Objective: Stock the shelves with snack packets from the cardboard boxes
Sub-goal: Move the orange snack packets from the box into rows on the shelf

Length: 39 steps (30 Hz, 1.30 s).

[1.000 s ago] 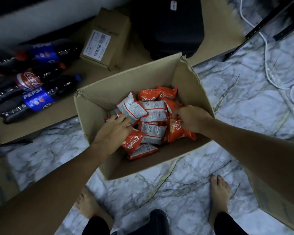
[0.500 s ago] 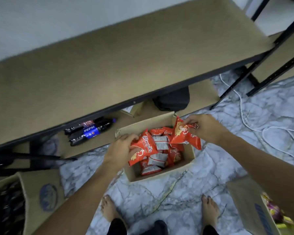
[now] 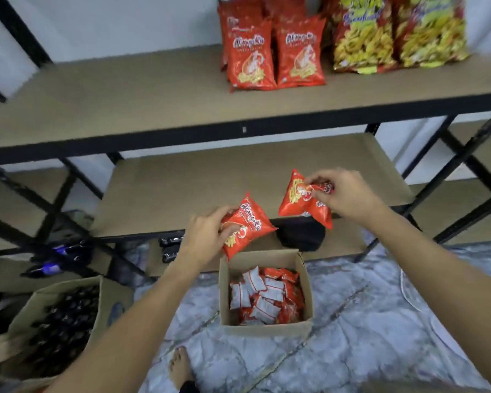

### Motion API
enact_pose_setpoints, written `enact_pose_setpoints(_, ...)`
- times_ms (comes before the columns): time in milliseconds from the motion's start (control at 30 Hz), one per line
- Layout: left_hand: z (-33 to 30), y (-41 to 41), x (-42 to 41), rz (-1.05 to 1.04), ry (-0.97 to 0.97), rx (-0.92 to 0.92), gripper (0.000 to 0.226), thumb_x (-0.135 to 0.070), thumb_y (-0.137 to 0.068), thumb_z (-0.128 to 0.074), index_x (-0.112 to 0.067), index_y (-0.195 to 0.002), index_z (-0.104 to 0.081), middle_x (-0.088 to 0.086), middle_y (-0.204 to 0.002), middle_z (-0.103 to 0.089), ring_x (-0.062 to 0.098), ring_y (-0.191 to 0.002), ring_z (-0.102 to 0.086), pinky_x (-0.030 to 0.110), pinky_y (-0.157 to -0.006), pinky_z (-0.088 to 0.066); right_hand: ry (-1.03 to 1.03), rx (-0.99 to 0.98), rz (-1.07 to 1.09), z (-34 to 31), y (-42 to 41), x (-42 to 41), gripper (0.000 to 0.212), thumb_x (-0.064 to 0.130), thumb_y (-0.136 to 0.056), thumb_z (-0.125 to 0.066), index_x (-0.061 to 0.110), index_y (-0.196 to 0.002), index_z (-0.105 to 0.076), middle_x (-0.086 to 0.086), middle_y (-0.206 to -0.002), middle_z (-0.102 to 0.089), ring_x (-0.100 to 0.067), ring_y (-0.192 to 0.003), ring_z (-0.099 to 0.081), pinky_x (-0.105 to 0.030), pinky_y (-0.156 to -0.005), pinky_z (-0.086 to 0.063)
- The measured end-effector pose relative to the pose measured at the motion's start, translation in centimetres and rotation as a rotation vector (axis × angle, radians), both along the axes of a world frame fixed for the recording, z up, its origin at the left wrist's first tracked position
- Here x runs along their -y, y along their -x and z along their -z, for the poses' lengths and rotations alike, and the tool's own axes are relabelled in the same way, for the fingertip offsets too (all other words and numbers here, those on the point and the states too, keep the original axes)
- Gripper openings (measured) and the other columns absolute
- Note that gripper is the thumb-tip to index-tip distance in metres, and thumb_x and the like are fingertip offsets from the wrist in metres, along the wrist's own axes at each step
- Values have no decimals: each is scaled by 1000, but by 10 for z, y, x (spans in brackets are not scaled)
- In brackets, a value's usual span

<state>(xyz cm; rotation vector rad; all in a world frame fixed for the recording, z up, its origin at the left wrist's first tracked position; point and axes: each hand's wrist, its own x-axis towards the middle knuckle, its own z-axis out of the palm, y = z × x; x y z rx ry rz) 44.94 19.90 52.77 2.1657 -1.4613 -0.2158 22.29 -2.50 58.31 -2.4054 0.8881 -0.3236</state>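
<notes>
Left hand (image 3: 207, 236) curled round one red snack packet (image 3: 245, 226) lettered "AlangeKu" as far as legible, right hand (image 3: 346, 194) pinching a second red packet (image 3: 302, 201) whose print is crumpled and unreadable — both held above the open cardboard box (image 3: 267, 329) on the marble floor (image 3: 380, 321), in front of the bare middle shelf (image 3: 210, 180). Inside the box, a jumble of red-and-white packets (image 3: 264, 297), too heaped to count. On the top shelf (image 3: 125, 89), two matching red packets (image 3: 272, 58) in front with more hidden behind, beside two yellow bags (image 3: 397, 32) with blurred lettering — lower left, another box (image 3: 108, 304) of dark bottles, cut off by the frame.
</notes>
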Motion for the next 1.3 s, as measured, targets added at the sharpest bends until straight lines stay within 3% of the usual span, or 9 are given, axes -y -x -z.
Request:
enact_pose_setpoints(267, -96, -10, -37, -202, 202, 95, 39, -43, -91, -65, -33, -128, -54, -5, -112, -67, 15, -99, -63, 42, -86, -53, 130, 84, -264, -120, -52, -6, 26, 22, -93, -69, 30, -118, -68, 15, -112, -60, -2, -105, -54, -17, -80, -46)
enact_pose_setpoints(400, -131, -33, -41, -292, 246, 153, 44, -47, -91, -61, -31, -131, -52, -5, -116, -66, 12, -102, -62, 38, -87, -52, 152, 161, -356, -156, -94, -6, 26, 15, -90, -72, 23, -115, -71, 10, -115, -69, 0, -105, -59, -21, -93, -48)
enact_pose_setpoints(567, -170, -101, -26, -346, 251, 186, 41, -44, -92, -62, -27, -130, -57, -2, -113, -70, 21, -101, -65, 36, -82, -51, 185, 184, -346, -173, -157, 4, 24, 11, -91, -70, 23, -113, -72, 12, -116, -69, 6, -104, -57, 2, -86, -35)
enact_pose_setpoints(767, -190, -186, -1, -354, 218, 173, 36, -42, -95, -61, -29, -128, -56, -4, -115, -70, 24, -101, -66, 36, -80, -51, 161, 55, -331, -182, -235, 12, 32, 2, -91, -67, 24, -114, -70, 10, -117, -68, -3, -109, -61, -27, -100, -48)
enact_pose_setpoints(867, -193, -218, 11, -324, 149, 167, 37, -44, -95, -59, -30, -129, -55, -7, -117, -70, 22, -101, -67, 37, -79, -53, 152, -55, -300, -180, -264, 18, 32, 2, -93, -63, 27, -112, -71, 9, -120, -67, -5, -110, -58, -29, -99, -47)
enact_pose_setpoints(1000, -191, -251, 28, -302, 61, 167, 37, -46, -97, -56, -31, -130, -55, -7, -119, -69, 24, -106, -66, 36, -82, -51, 163, -114, -261, -179, -288, 19, 36, -2, -94, -58, 26, -110, -73, 9, -122, -67, -4, -110, -57, -21, -91, -41)
enact_pose_setpoints(1100, -187, -265, 38, -282, 1, 137, 37, -47, -98, -52, -31, -131, -54, -3, -118, -69, 25, -107, -64, 36, -83, -49, 142, -114, -197, -174, -298, 15, 43, -5, -87, -53, 24, -112, -72, 5, -122, -69, -10, -113, -61, -25, -94, -48)
enact_pose_setpoints(1233, -190, -273, 53, -246, 22, 180, 41, -46, -100, -44, -28, -136, -51, 4, -127, -59, 28, -116, -58, 39, -89, -48, 312, -71, 90, -169, -316, -5, 33, 19, -89, -53, 15, -119, -67, -9, -123, -64, -28, -113, -59, -42, -96, -49)
enact_pose_setpoints(1300, -191, -274, 62, -157, 59, 210, 41, -41, -101, -43, -28, -139, -50, 1, -139, -51, 25, -125, -52, 39, -95, -46, 423, -198, 248, -168, -325, -23, 40, 33, -96, -47, 9, -126, -60, -14, -133, -55, -35, -124, -47, -46, -102, -42)
